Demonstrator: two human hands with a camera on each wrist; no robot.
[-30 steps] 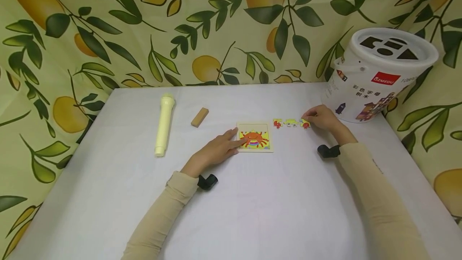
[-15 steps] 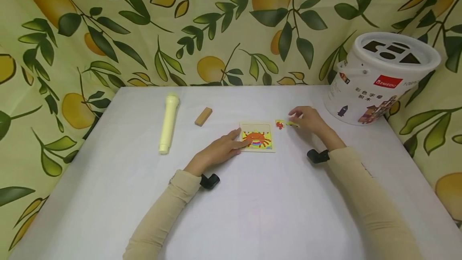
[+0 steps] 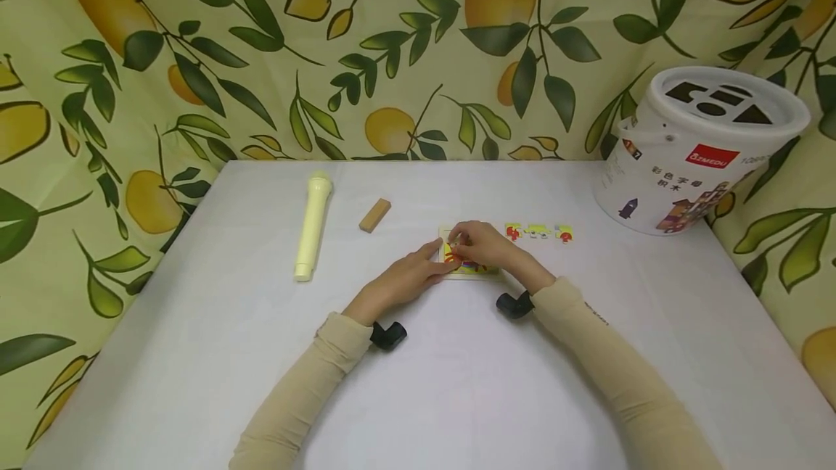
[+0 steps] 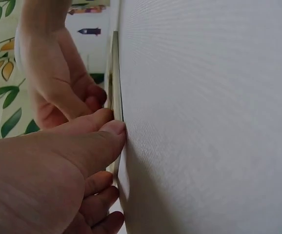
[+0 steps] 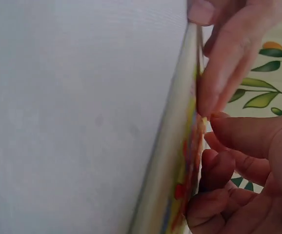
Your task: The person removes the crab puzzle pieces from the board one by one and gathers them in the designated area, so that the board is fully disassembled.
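Observation:
A square wooden jigsaw tray (image 3: 473,278) with an orange crab picture lies flat on the table. At its left side my left hand (image 3: 401,278) holds it, thumb at the near edge (image 4: 115,73) and index finger over the picture. My right hand (image 3: 486,245) bends over the picture's upper left part and covers much of it. Thumb and fingertips of that hand pinch at a puzzle piece (image 5: 207,119), mostly hidden; only a thin orange sliver shows beside the left index fingertip. Loose red-and-yellow puzzle pieces (image 3: 513,231) lie in a row right of the tray.
Left of the tray lie a tan wooden block (image 3: 375,215) and a pale yellow toy microphone (image 3: 313,227). A white bucket (image 3: 699,151) with shape holes in its lid stands at the back right. Behind the table hangs a lemon-print cloth (image 3: 392,56).
My right hand has travelled left, from the rightmost loose piece past the row to the crab picture. My left hand stays at the tray. The head view has shifted slightly.

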